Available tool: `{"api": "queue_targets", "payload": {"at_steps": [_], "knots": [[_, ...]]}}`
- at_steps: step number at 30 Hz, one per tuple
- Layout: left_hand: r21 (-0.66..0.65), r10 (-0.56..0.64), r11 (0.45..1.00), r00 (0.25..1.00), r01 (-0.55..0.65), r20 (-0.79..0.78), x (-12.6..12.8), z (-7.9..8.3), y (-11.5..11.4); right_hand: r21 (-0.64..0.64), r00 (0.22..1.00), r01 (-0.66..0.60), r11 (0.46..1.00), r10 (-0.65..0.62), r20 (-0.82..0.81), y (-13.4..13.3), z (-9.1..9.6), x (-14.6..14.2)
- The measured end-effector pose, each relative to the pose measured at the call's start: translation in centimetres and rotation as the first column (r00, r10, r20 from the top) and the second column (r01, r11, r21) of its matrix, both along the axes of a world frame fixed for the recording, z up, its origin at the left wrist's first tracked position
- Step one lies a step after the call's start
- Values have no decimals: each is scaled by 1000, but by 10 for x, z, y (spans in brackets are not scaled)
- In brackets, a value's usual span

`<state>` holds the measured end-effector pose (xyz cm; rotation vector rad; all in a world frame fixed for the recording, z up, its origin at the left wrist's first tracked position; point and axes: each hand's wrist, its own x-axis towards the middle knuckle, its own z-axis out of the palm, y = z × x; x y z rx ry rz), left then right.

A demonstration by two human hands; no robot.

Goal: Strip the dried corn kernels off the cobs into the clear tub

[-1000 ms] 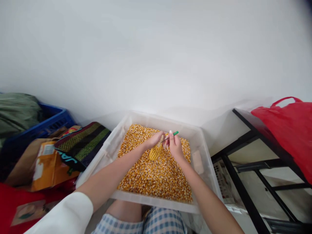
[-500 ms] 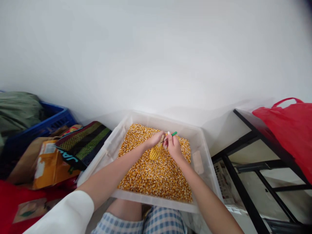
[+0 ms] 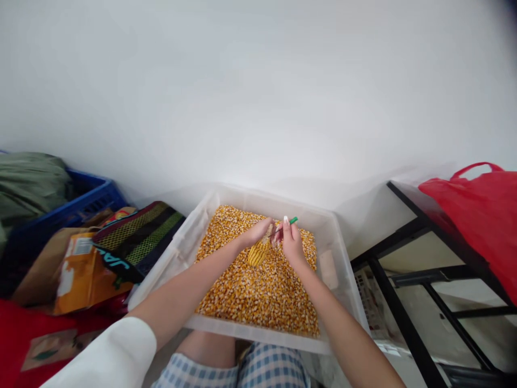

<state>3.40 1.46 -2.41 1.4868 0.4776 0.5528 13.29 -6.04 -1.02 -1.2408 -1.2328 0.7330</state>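
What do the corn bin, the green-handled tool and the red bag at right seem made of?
Corn bin: probably plastic, matte; its cloudy walls look translucent.
Green-handled tool: evenly coloured handle, likely plastic; thin dark shaft, perhaps metal, too small to confirm.
Red bag: flexible plastic or fabric, finish unclear; it drapes in folds.

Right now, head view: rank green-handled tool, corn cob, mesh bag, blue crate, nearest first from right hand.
1. Green-handled tool: in right hand
2. Corn cob: just left
3. Mesh bag: left, outside tub
4. Blue crate: far left
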Motion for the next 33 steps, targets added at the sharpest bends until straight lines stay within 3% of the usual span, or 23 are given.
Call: {"api": "queue_targets", "payload": {"at_steps": [14, 29, 33], "knots": [[-23, 33, 999, 999, -34, -7, 0, 1, 0, 73, 982, -31, 997, 17, 188, 0, -12, 2], [-64, 92, 994, 995, -90, 34, 0, -2, 0, 50, 937, -55, 997, 34, 349, 2, -14, 1], [-78, 78, 994, 997, -76, 18, 0, 0, -1, 18, 956, -85, 996, 76, 282, 1, -17, 1]]}}
